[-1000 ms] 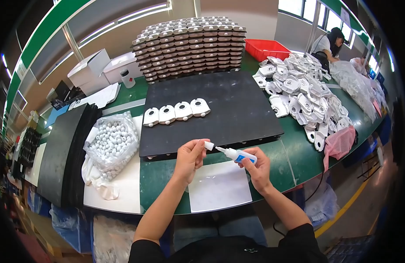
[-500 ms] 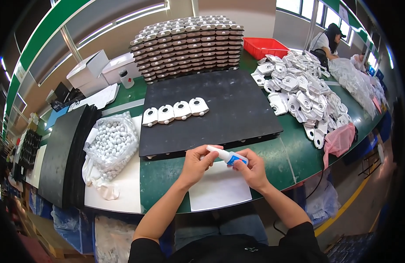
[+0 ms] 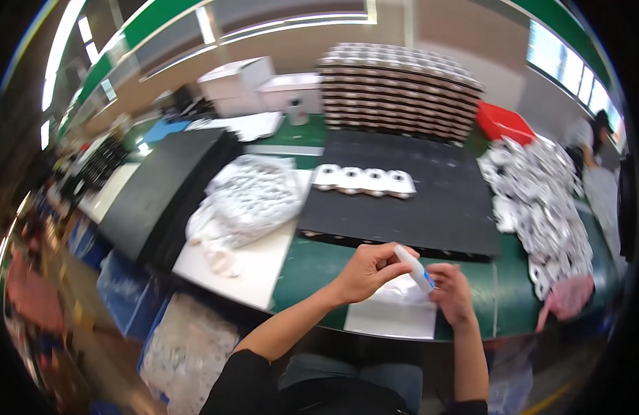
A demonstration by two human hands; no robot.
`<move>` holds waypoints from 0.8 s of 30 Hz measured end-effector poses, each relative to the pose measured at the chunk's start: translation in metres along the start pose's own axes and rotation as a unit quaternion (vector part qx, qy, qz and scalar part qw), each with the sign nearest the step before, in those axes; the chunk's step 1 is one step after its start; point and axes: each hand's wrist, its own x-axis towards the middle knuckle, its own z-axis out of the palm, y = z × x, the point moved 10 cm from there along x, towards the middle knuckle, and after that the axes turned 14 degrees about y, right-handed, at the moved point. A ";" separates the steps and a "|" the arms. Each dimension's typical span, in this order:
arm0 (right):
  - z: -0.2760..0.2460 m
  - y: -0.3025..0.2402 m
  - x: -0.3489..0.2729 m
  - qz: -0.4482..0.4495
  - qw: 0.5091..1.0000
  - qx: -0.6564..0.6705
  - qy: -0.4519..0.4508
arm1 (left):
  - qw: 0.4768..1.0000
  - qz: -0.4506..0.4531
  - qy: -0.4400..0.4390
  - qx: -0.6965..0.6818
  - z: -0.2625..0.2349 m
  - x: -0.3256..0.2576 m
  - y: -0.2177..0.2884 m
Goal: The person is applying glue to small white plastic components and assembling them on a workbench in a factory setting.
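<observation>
Between my two hands, above the front edge of the bench, is a small white squeeze bottle [image 3: 417, 270] with a blue label and a long, tapered white top. My left hand [image 3: 372, 271] is closed, thumb and fingers pinching around the bottle's tapered end. Curled fingers of my right hand [image 3: 452, 293] grip the lower, labelled end; motion blurs them somewhat. Beneath the hands lies a white sheet [image 3: 388, 319]. Farther off, a row of several white moulded parts [image 3: 364, 181], each with a dark round hole, sits on a black board [image 3: 444, 207].
Left stands a clear bag of white balls [image 3: 254, 197], beside a stack of black boards [image 3: 171, 187]. Loaded trays [image 3: 402, 93] are piled at the back. Rightward lie a heap of white parts [image 3: 537, 200], a red bin [image 3: 504, 123], a pink mesh bag [image 3: 567, 299] and another person [image 3: 587, 142].
My view has swung left, shifting the bench rightward in the picture. The bottle has turned from nearly level to steeply slanted, its tapered end up. Both hands stay at it.
</observation>
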 end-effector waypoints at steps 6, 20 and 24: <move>-0.024 -0.012 0.001 -0.070 0.992 -0.029 0.098 | 0.904 0.127 0.321 0.253 -0.198 -0.033 0.061; -0.028 -0.026 0.002 -0.159 0.979 -0.025 0.128 | 0.626 -0.062 0.526 0.572 -0.408 -0.165 0.034; -0.025 -0.025 0.002 -0.153 0.980 -0.025 0.125 | 0.624 -0.014 0.529 0.575 -0.409 -0.165 0.034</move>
